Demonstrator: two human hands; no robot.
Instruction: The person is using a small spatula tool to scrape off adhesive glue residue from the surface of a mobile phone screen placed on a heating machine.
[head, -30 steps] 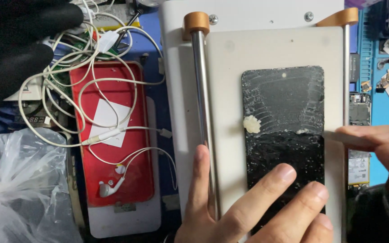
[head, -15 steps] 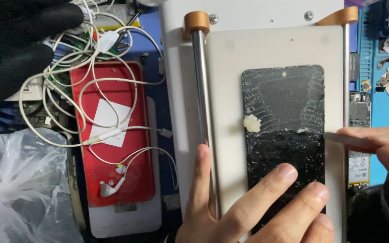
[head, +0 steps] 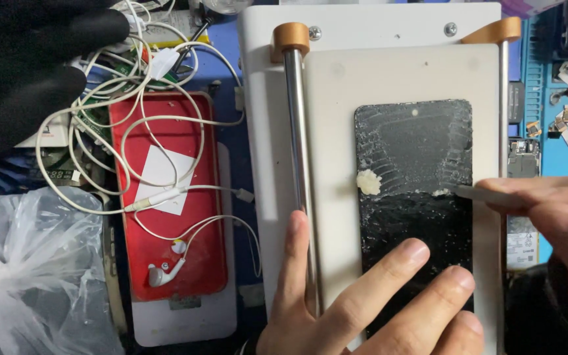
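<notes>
Left hand: lying flat with fingers spread, two fingertips pressing on the lower part of the black phone screen panel, thumb stretching up along the left steel rod; gripping nothing.

Right hand: coming in from the right edge, pinching a thin pale scraper blade between its fingers; the blade tip is touching the panel's right side about halfway down.

Black phone screen panel: lying flat and upright on the pale plate of a white screen-separator machine. Its upper half is showing grey streaky residue, its lower half darker with scattered crumbs. A lump of whitish glue is sitting at the panel's left edge, a smaller crumb just beside the blade tip.

Machine: carrying two steel rods with bronze-coloured caps at the upper corners.

Left of the machine: a red phone case is lying on the counter with white wired earphones tangled over it, and a clear plastic bag is bunching at the lower left.

Far right: a blue mat is holding small phone parts.
</notes>
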